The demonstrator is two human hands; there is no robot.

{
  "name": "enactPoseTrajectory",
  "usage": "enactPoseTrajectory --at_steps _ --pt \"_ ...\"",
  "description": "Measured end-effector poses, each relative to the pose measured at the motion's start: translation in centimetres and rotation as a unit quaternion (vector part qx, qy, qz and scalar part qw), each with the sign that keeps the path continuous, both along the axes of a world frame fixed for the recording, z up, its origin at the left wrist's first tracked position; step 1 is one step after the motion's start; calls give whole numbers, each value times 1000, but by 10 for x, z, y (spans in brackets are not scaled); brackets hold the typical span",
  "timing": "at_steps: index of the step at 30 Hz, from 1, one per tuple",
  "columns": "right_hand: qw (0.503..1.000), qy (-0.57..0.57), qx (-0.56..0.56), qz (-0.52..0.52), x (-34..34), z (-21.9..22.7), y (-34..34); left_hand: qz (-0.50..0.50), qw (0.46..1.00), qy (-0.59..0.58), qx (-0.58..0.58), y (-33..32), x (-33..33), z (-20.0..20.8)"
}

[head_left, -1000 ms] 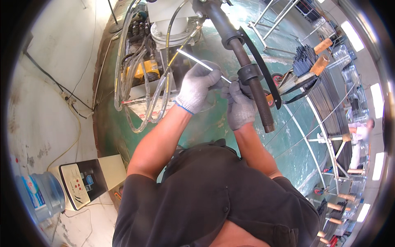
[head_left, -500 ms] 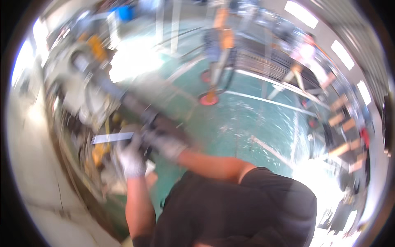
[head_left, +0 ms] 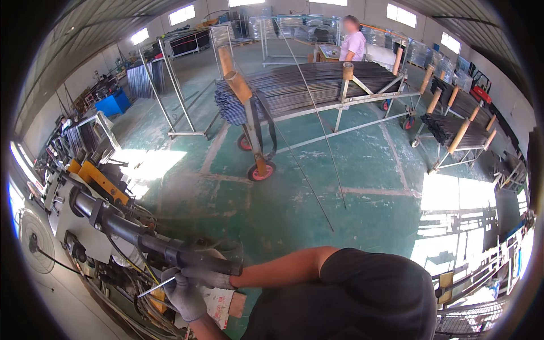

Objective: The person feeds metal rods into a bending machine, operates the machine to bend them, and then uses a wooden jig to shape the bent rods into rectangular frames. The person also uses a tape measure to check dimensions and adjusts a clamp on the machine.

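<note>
My left hand (head_left: 187,299), in a grey-white work glove, is closed around a thin, light-coloured metal strip (head_left: 154,288). The strip sticks out to the left, beside the machine's hoses. My right hand (head_left: 211,277), gloved too, lies just beyond the left one, under the free end of a thick black cylindrical machine arm (head_left: 170,247). That arm hides part of the right hand, so its fingers and anything in them cannot be made out. Below the hands are a white printed sheet or carton (head_left: 218,306) and a brownish block (head_left: 237,304).
A wheeled rack (head_left: 334,120) carries a long bundle of dark rods across the floor. Two thin rods (head_left: 309,184) slant down in front of it. Smaller rod carts (head_left: 453,148) stand right. A person (head_left: 353,45) is behind the rack. A fan (head_left: 35,241) is at left.
My view has swung up and steadied, bringing the racks into sight. Both hands stay close together at the black machine arm, and the strip is still at my left hand.
</note>
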State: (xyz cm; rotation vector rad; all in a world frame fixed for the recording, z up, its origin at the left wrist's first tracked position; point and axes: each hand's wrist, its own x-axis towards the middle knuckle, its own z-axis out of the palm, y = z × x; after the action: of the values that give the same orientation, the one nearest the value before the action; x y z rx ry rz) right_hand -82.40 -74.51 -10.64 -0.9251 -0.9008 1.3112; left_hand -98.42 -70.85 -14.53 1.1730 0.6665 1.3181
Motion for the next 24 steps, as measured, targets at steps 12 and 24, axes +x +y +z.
enactPoseTrajectory --at_steps 12,24 --pt "985 -123 121 -10 33 -11 11 68 998 5 0 2 16 -15" --pt "977 -153 111 96 81 57 17 82 996 15 19 0 30 -3"
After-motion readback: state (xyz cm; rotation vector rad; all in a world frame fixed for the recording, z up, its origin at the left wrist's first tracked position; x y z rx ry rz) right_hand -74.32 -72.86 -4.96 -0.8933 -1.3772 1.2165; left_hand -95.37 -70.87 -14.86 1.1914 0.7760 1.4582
